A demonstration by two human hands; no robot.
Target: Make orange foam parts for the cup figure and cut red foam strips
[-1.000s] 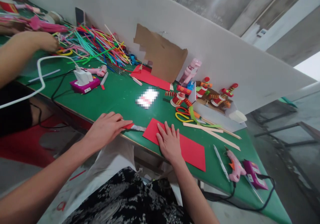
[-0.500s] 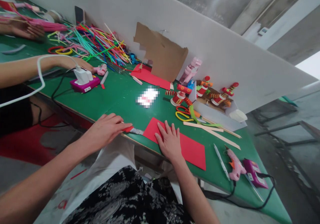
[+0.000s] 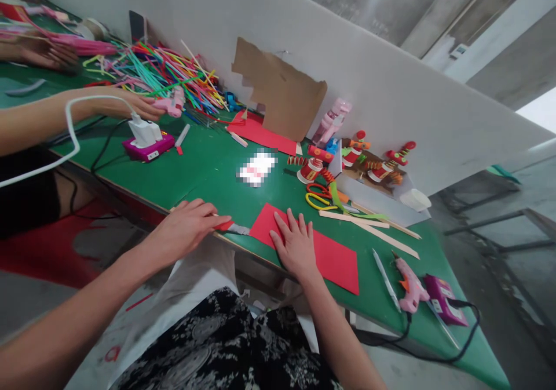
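My left hand (image 3: 187,223), fingers closed together, grips what looks like a red-handled knife (image 3: 225,226) at the table's near edge. Its flat grey end (image 3: 238,229) reaches to the left edge of a red sheet of paper or card (image 3: 334,259). Lying flat with fingers spread, my right hand (image 3: 297,245) presses on this sheet's left half. The sheet rests along the front of the green table (image 3: 208,175). Most of the knife's handle is hidden in my left fingers.
Beyond the sheet are scissors (image 3: 320,200), wooden strips (image 3: 369,228) and small red figures (image 3: 310,170). A pink glue gun (image 3: 410,285) and purple power block (image 3: 445,300) with a cable lie right. At left, a co-worker's hand (image 3: 143,106) holds another glue gun (image 3: 174,103).
The co-worker's hand at left has raised the pink glue gun off the table. My hands and the red sheet stay nearly where they were.
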